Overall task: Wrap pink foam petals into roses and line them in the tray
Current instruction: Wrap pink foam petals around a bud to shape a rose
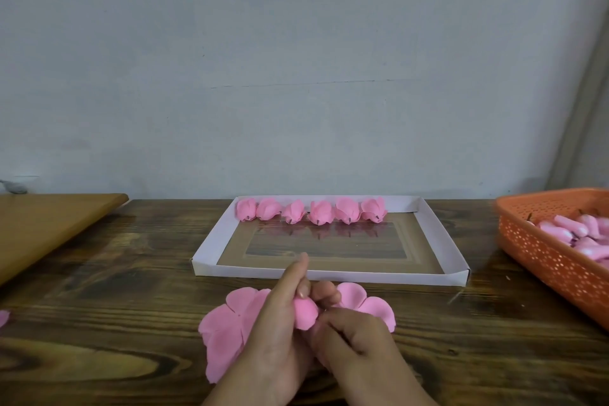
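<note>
Left hand: I see my left hand (280, 323) at 6 o'clock, fingers curled, pinching the folded pink petal (304, 312).
Right hand: my right hand (349, 336) is just beside it, fingers curled round the same foam piece.
Petals: flat pink foam petals (227, 336) spread under both hands, on the wooden table (115, 323).
Tray: white tray (211, 241) at 12 o'clock; six finished roses (311, 211) line its far edge.
Basket: orange basket (543, 254) at 3 o'clock holds pink buds (570, 229).
</note>
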`<state>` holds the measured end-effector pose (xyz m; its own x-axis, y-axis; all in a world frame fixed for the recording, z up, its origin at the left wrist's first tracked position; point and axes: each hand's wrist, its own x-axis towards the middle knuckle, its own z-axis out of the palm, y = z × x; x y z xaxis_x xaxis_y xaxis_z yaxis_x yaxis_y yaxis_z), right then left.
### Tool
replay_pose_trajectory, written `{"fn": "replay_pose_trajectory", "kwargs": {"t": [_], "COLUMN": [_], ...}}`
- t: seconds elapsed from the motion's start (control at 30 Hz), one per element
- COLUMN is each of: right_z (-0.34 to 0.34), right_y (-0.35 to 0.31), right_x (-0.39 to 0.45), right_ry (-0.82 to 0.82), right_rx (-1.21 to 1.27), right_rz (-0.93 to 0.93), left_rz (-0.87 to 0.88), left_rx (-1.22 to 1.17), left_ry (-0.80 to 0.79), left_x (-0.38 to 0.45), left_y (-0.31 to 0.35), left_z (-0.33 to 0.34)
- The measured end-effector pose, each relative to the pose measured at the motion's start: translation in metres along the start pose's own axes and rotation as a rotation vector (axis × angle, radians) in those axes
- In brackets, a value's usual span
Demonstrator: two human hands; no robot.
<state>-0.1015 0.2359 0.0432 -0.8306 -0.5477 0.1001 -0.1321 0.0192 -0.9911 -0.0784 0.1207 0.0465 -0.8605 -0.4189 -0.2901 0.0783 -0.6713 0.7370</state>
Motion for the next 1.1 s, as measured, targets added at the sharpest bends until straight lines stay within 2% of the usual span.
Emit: {"fn": "replay_pose_trajectory", "kwargs": {"t": [0.03, 0.1, 0.17, 0.27, 0.33, 0.37, 0.47, 0.57, 0.7, 0.83, 1.1], "right_z": [0.0, -0.002, -0.003, -0.006, -0.002, -0.001, 0.002, 0.004, -0.002, -0.007, -0.021], "right_y": [-0.005, -0.013, -0.017, -0.009, -0.002, 0.001, 0.004, 0.006, 0.006, 0.003, 0.004], "right_x": [0.006, 0.007, 0.006, 0.005, 0.01, 0.01, 0.006, 0.011, 0.018, 0.022, 0.029], "right_ry": [-0.095, -0.225, -0.291, -0.317, -0.2, -0.147, -0.065, -0.057, -0.047, -0.078, -0.269], "right_rx": [0.132, 0.359, 0.478, 0.28, -0.012, -0.079, -0.048, 0.132, 0.39, 0.713, 0.921], "right_rz": [0.118, 0.221, 0.367, 0.341, 0.22, 0.125, 0.084, 0.092, 0.189, 0.245, 0.253], "left_rz": [-0.001, -0.003, 0.002, 0.024, 0.026, 0.021, 0.021, 0.043, 0.108, 0.174, 0.279], "left_rx": [-0.015, -0.066, -0.12, -0.106, -0.062, -0.053, -0.016, 0.039, 0.078, 0.143, 0.202], "left_ry": [-0.015, -0.042, -0.052, -0.008, 0.038, 0.056, 0.074, 0.056, 0.013, -0.167, -0.317], "left_x": [-0.001, -0.002, -0.003, 0.001, 0.004, 0.005, 0.005, 0.003, 0.001, -0.007, -0.005], "left_y": [0.001, 0.002, 0.003, 0.001, -0.001, -0.002, -0.003, -0.005, -0.008, -0.007, 0.0], "left_z": [0.0, 0.0, 0.001, 0.0, -0.002, -0.002, -0.003, 0.0, 0.004, 0.005, -0.002]}}
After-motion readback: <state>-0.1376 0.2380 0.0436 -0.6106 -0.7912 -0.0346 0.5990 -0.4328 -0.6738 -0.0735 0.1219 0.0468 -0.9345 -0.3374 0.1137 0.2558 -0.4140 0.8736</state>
